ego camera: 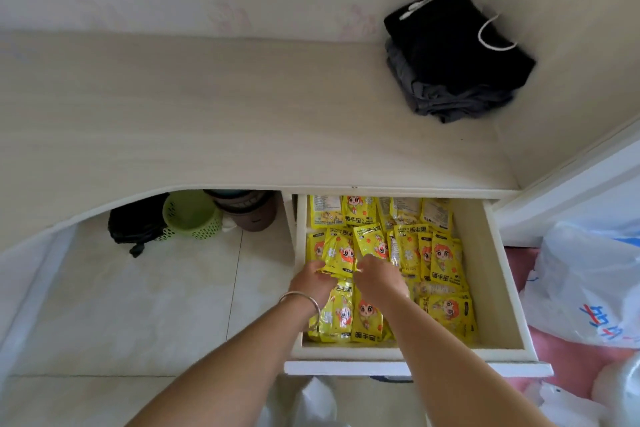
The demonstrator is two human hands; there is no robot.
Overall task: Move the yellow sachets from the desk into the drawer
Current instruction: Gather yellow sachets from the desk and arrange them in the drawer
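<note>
- The drawer (498,274) is pulled out under the desk (207,107), and yellow sachets (443,260) lie in it in overlapping rows.
- No sachet is visible on the desk top; only dark folded clothes (453,55) lie there at the back right.
- Both hands are inside the drawer, close together over its left half.
- The left hand (311,279) pinches the near edge of one sachet (337,253). The right hand (379,276) has its fingers curled on the near edge of the neighbour sachet (370,243).
- These two sachets lie directly beyond the fingertips, with their long axis pointing away from the person, toward the back of the drawer.
- Both forearms reach forward and down from the lower edge of the view; the left wrist wears a bangle (304,305).
- I judge the step is arranging the sachets in the drawer, so the task looks almost finished.
- The left hand is a little nearer to the drawer's left wall.
</note>
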